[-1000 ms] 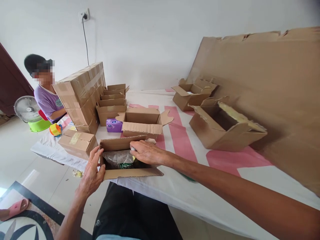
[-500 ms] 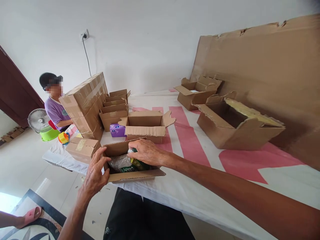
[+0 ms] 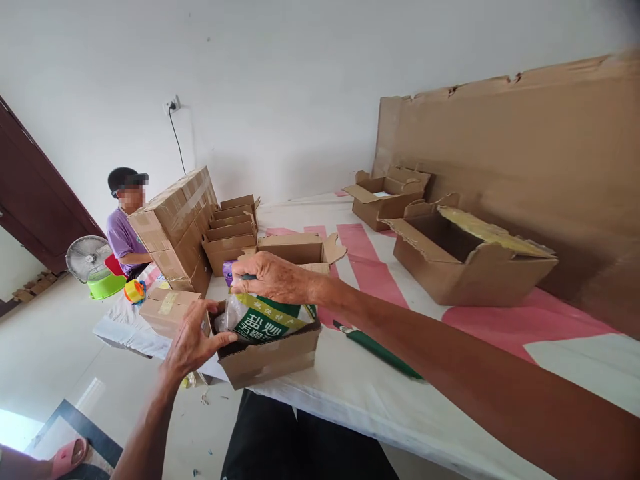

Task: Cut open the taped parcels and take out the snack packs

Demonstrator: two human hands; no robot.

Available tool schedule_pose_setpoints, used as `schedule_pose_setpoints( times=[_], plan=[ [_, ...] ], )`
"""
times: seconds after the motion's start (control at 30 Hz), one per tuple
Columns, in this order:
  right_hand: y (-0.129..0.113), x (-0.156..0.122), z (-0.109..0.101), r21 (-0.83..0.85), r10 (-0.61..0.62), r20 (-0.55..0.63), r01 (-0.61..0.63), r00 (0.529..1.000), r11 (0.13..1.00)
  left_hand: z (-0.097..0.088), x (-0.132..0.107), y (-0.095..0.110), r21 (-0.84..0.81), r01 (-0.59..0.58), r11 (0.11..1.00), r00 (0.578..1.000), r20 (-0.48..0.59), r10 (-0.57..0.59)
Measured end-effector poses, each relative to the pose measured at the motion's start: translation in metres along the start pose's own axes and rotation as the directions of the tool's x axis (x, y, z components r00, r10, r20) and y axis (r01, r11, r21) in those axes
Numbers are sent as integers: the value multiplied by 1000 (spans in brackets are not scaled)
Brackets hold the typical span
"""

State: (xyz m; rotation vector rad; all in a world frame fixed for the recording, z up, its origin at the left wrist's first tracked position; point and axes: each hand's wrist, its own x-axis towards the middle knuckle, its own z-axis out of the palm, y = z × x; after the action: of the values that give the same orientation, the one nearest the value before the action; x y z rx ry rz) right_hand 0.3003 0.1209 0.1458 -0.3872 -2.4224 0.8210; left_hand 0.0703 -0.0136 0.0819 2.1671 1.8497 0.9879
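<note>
— Entry one: your right hand [image 3: 273, 277]?
— Grip clamped on the top edge of the green-and-white packet [image 3: 265, 319], which stands half out of the small open carton [image 3: 270, 360].
— Entry two: your left hand [image 3: 193, 341]?
— Grip closed on that carton's left wall. The carton sits at the worktop's [image 3: 350, 383] near edge, with the taped carton stack [image 3: 175, 217] behind it to the left.

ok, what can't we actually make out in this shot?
All in the head view:
- packet: the top is covered by the right hand, the lower part sits behind the wall of the small box, and the print is too small to read.
- purple thing: mostly behind the right hand.
- green tool: one end is hidden under the right forearm.
- small box: the left side is covered by the left hand.
</note>
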Motion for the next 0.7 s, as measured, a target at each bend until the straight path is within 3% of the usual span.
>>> schedule_pose_setpoints(
  times=[0.07,0.17,0.3,0.37,0.47,0.57,0.63,0.7],
  plan=[
    [-12,10,-14,11,-57,32,56,998,998,-7,15,1,-99,-5,995,1000,-19,4],
    [-34,24,-31,-23,-111,36,112,993,993,-15,39,4,-266,2,964,996,90,23],
    [-55,43,-42,-152,-150,-27,145,988,978,-17,60,15,-472,144,870,959,285,-4],
    [-56,52,-44,-258,-170,-80,145,982,955,-13,64,20,-547,196,814,955,294,-32],
    [-45,62,-46,-355,-171,-195,93,966,930,-4,64,23,-620,214,755,972,212,-101],
    [-23,56,-44,-320,-136,-361,14,922,947,3,63,20,-664,224,714,974,173,-145],
    [-3,43,-36,-197,-104,-513,1,852,980,6,61,16,-704,215,676,976,125,-181],
    [19,28,-20,23,18,-644,-5,765,1000,8,60,12,-760,185,624,970,40,-238]
  ],
)
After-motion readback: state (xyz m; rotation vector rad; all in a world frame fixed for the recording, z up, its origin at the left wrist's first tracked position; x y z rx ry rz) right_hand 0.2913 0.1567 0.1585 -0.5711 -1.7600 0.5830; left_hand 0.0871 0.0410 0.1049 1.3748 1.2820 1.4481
